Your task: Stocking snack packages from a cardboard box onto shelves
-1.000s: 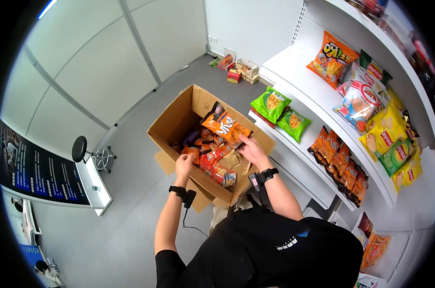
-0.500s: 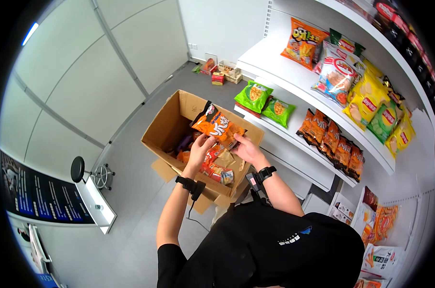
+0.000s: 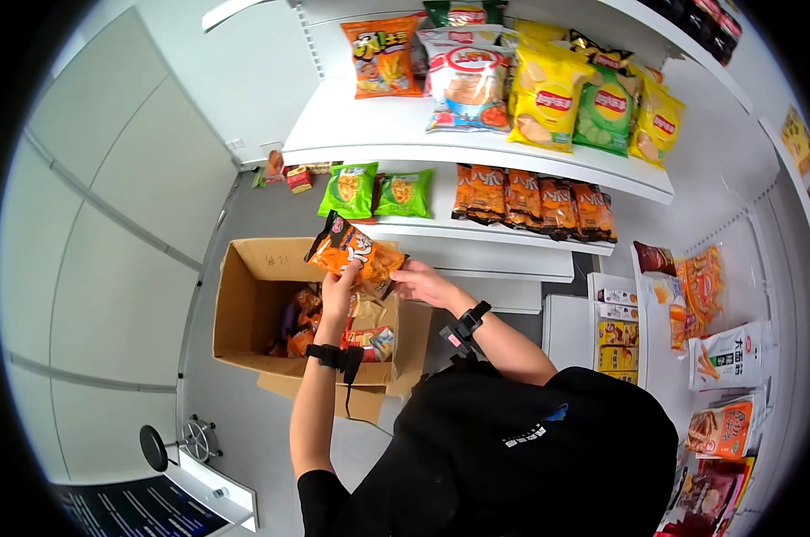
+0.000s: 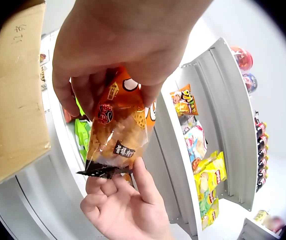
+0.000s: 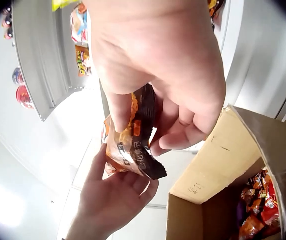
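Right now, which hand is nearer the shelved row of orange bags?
Right. In the head view, the right hand is below-left of the row; the left hand lies farther left.

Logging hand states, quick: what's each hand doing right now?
Left hand: closed, gripping the orange snack bag.
Right hand: closed, pinching the same bag's end.

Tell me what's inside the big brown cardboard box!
The open brown cardboard box holds shiny orange and red packets and something purple. Packets on top hide whatever lies beneath.
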Demonstrator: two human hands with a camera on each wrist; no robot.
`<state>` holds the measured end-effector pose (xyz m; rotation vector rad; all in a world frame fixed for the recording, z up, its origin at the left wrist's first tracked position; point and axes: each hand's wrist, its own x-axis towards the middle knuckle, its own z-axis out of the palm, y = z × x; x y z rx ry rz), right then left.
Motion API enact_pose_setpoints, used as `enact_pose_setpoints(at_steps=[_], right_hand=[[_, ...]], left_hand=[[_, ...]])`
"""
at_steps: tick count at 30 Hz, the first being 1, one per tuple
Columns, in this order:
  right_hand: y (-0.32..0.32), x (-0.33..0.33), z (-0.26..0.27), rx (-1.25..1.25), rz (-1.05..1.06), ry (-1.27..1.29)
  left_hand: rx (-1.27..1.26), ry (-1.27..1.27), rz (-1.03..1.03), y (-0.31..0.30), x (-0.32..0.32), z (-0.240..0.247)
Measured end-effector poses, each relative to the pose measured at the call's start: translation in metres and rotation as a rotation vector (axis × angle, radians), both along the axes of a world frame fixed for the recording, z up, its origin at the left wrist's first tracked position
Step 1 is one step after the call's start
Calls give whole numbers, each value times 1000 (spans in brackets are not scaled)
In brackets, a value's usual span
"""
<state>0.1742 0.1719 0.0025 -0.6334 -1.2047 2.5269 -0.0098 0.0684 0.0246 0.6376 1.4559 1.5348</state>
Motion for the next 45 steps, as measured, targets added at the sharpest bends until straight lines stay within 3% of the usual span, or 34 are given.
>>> enact_pose_setpoints(at_steps=[6,11,18,23,29,33,37,45], right_hand=[[25,49,-11,-73,-182,15],[53,85,-15,-200,-396,87],[140,125,-29,-439,-886,128],[192,140,-38,-449,-971,74],[204,136,-44,-386,-962,47],[203,129,-42,-285,-998,-155],[201,136,-41,-266,-853,-190],[217,138,-42,-279,-842,-262]], left_hand=[[-150,90,-134,46,50,13],[-132,76,-278,71,84,18],[-177,108,-304,84,93,18],[-157,83,-290,86,84,7],[-201,89,-261,80,78,4],[-188,57,-235,73,74,4],[-200,53,-213,65,70,3],[-216,70,-204,53,60,8]])
